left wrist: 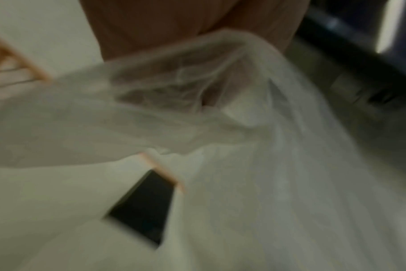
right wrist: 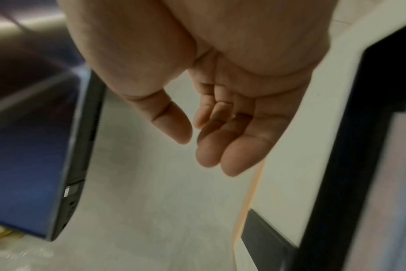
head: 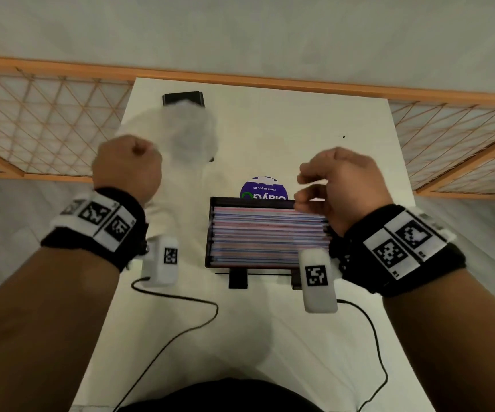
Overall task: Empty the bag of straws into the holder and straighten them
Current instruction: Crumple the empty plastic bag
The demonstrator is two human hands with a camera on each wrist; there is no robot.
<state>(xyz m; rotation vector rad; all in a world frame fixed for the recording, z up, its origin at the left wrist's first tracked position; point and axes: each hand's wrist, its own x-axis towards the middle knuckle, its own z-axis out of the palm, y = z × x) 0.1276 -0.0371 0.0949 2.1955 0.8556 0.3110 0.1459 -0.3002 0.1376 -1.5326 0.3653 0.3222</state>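
Observation:
A black holder [head: 210,233] stands mid-table, packed with pink, blue and white straws [head: 270,236] lying flat, left to right. My left hand [head: 127,165] is a raised fist left of the holder and grips a clear, empty-looking plastic bag [head: 192,135], which is blurred with motion. In the left wrist view the bag [left wrist: 197,128] fills the picture and hides the fingers. My right hand [head: 311,188] hovers over the holder's right end. Its fingers [right wrist: 209,146] hang loosely curled and hold nothing, beside the holder's black rim [right wrist: 348,146].
A purple round lid [head: 264,188] sits just behind the holder on the white table [head: 329,129]. A black box [head: 183,98] stands at the far edge behind the bag. Two black cables [head: 180,298] trail across the near table. A wooden lattice screen [head: 32,120] runs behind.

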